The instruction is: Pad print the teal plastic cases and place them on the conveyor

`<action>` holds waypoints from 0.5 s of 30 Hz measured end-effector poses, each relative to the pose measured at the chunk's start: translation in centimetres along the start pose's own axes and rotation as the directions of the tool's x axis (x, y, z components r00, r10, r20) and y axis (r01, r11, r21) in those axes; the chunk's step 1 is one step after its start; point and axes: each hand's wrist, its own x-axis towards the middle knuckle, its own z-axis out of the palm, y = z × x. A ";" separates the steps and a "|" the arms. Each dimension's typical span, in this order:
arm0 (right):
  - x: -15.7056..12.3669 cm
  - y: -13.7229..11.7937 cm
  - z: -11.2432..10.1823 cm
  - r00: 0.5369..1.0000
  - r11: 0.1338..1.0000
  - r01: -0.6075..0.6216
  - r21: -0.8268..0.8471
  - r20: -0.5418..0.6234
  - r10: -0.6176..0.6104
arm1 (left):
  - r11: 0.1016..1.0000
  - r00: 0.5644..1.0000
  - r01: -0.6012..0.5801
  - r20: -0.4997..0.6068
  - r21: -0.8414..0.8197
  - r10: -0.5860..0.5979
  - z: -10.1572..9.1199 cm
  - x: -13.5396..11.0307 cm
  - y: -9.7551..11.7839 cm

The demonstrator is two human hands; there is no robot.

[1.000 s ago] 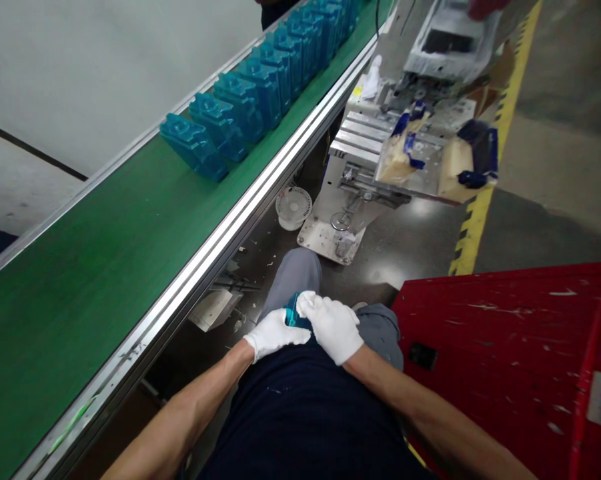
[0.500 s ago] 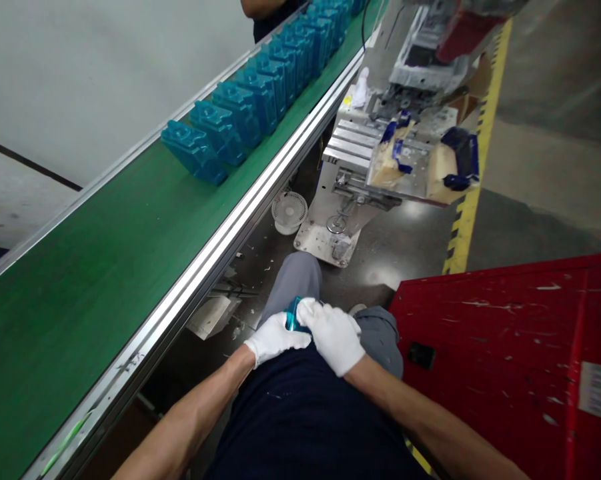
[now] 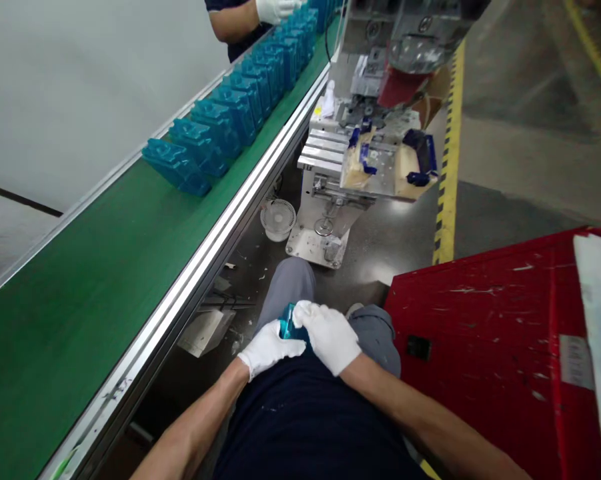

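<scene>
Both my hands wear white gloves and rest in my lap, close to my body. My left hand and my right hand are closed together around a small blue plastic part, of which only a corner shows between them. A row of several larger blue plastic parts stands on the green conveyor belt to my left, out of reach of both hands.
A metal machine with a slotted table stands ahead beside the belt, a small white fan on the floor near it. A red bin is at my right. Another person's gloved hand touches the far parts.
My hands have stayed together on the blue part. The view has swung so the machine and belt sit further left, and another person's gloved hand has come into sight at the top.
</scene>
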 end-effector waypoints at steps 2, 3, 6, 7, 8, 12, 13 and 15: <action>0.4 0.4 0.3 1.000 0.997 0.000 0.073 -0.024 0.001 | 1.000 1.000 -0.004 -0.010 -0.012 0.003 0.0 0.1 0.0; 0.9 0.9 0.2 0.999 0.993 -0.005 0.116 -0.044 0.010 | 1.000 1.000 0.008 -0.007 -0.005 -0.008 0.1 0.1 0.1; 3.4 3.9 -0.7 0.984 0.960 -0.065 0.271 -0.145 0.107 | 0.999 0.998 0.052 0.033 0.015 -0.053 0.2 0.0 0.4; 4.2 5.3 -1.1 0.969 0.941 -0.091 0.325 -0.189 0.159 | 0.998 0.997 0.061 0.038 0.007 -0.062 0.2 -0.1 0.6; 4.8 6.7 -1.6 0.950 0.925 -0.114 0.363 -0.232 0.208 | 0.998 0.997 0.069 0.034 -0.004 -0.069 0.3 -0.2 0.8; 5.9 10.6 -2.4 0.783 0.563 0.087 0.822 -0.406 0.471 | 0.996 0.995 0.086 0.045 0.019 -0.087 0.1 -0.5 1.5; 6.0 11.0 -2.3 0.746 0.393 0.191 0.900 -0.393 0.538 | 0.994 0.992 0.095 0.082 0.056 -0.100 0.0 -0.5 1.6; 6.4 11.1 -1.9 0.725 0.159 0.305 0.939 -0.336 0.601 | 0.987 0.981 0.105 0.152 0.123 -0.123 -0.1 -0.7 1.8</action>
